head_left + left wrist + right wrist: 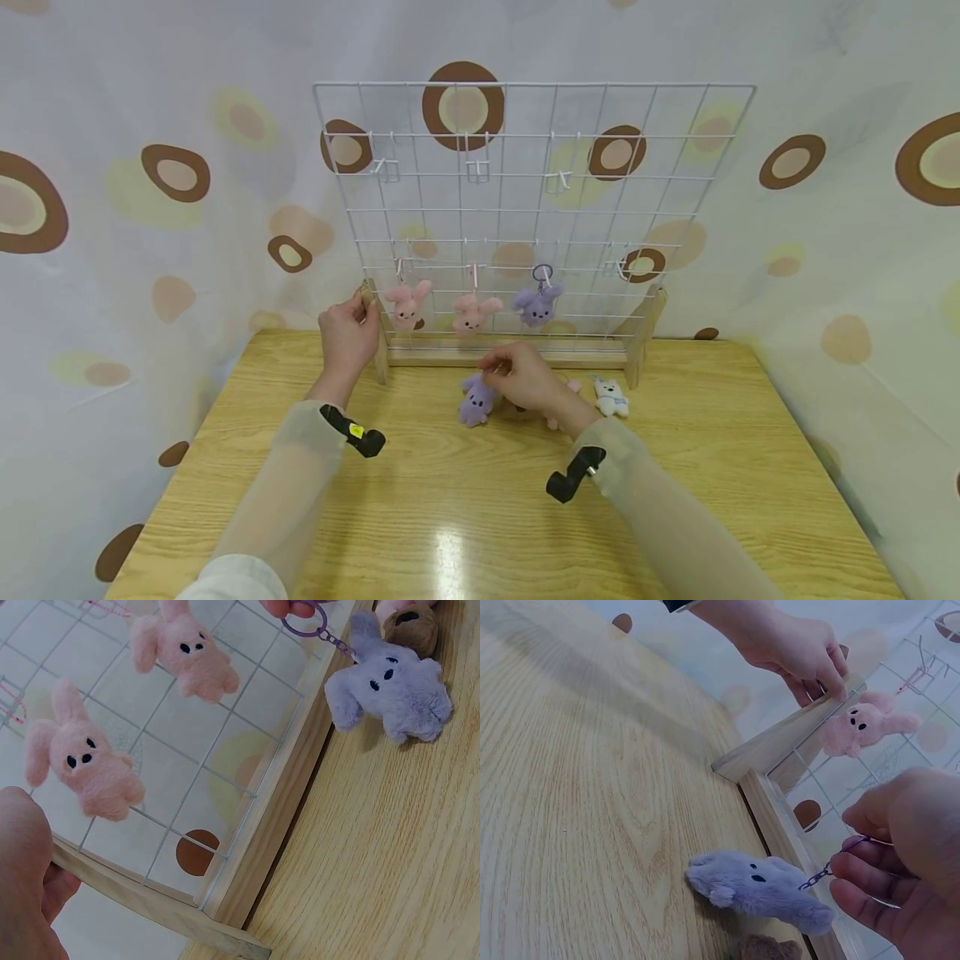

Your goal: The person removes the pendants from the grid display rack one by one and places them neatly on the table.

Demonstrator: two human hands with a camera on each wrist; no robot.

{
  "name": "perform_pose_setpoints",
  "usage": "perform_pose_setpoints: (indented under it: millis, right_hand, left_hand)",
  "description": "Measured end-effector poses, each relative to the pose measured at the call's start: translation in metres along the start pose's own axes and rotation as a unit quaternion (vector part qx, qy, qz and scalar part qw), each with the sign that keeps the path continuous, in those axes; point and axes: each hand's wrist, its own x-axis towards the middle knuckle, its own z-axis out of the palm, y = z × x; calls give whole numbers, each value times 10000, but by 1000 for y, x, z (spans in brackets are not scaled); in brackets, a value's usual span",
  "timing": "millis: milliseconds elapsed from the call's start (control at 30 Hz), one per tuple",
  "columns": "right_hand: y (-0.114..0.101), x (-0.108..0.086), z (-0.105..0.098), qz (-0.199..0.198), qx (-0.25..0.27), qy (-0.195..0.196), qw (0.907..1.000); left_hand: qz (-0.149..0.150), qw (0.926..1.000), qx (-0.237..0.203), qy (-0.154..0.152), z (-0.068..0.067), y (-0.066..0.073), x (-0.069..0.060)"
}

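My left hand grips the top of the rack's left wooden post, thumb and fingers round it. In the right wrist view my right hand pinches the purple ring of a purple bunny keychain. That bunny is at the table's surface, in front of the rack's base bar. On the white wire grid hang two pink bunnies and another purple one, side by side on hooks.
Under and beside my right forearm lie a brown plush and a pink one, partly hidden. A white bear plush lies to the right. Several bare hooks are on the grid, including one at the lower right.
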Motion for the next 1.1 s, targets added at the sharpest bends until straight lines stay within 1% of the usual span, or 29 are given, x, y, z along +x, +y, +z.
perform_pose_setpoints:
  millis: [100,267,600,833,1100]
  right_hand:
    - [1,1,2,11,-64,62,10000]
    - [4,5,6,-86,-134,165,9997]
    - [3,9,6,-12,-398,126,9991]
    - [1,11,7,-19,-342,114,9993]
    - [4,18,9,-69,-449,218,9987]
  left_hand:
    - [-56,10000,-24,-27,0,0,0]
    - [-84,9999,-77,-49,-1,1,0]
    - [-267,9995,-123,-123,-2,2,-1]
    - [-339,9992,-95,-168,-2,2,-1]
    - [-368,9990,-161,-195,-2,2,-1]
